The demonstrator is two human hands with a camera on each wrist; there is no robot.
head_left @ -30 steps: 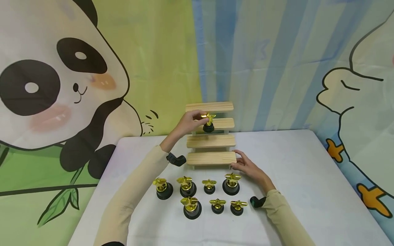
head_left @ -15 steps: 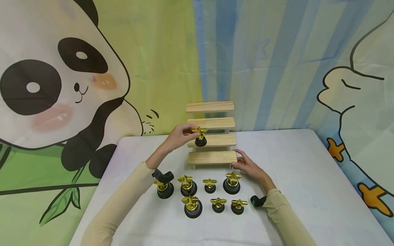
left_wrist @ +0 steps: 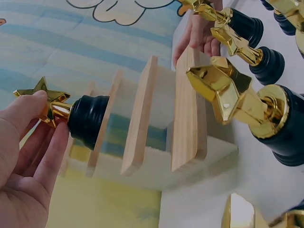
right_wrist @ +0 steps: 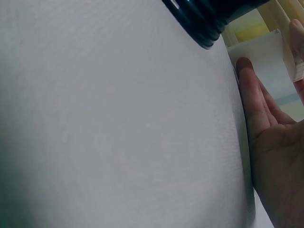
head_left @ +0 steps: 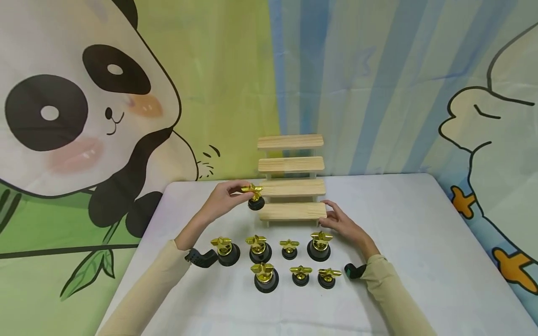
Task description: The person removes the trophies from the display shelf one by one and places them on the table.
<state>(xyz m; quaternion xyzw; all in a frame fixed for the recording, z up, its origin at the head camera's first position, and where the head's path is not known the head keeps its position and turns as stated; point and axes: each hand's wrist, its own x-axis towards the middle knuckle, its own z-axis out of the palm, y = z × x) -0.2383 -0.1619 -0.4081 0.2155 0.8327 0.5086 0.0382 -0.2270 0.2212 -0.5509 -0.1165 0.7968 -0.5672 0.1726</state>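
Observation:
My left hand (head_left: 224, 196) pinches a small gold star trophy (head_left: 254, 196) with a black base by its star, holding it in the air just left of the wooden stepped stand (head_left: 292, 188). In the left wrist view the same trophy (left_wrist: 71, 116) lies sideways between my thumb and fingers (left_wrist: 26, 137), in front of the stand's steps (left_wrist: 142, 114). My right hand (head_left: 342, 223) rests flat on the white table (head_left: 420, 242), its straight fingers touching the right end of the lowest step (head_left: 294, 211). All of the stand's steps are bare.
Several gold star trophies on black bases stand in two rows near me: large ones (head_left: 227, 251) (head_left: 319, 246) and small ones (head_left: 289, 249) (head_left: 329, 277). A panda curtain (head_left: 84, 107) hangs behind the table. Black wrist cameras (head_left: 201, 257) (head_left: 355, 270) sit on both cream sleeves.
My left hand has brought the small trophy down and to the left, from in front of the second-highest step to beside the lower steps. The right hand has stayed at the lowest step.

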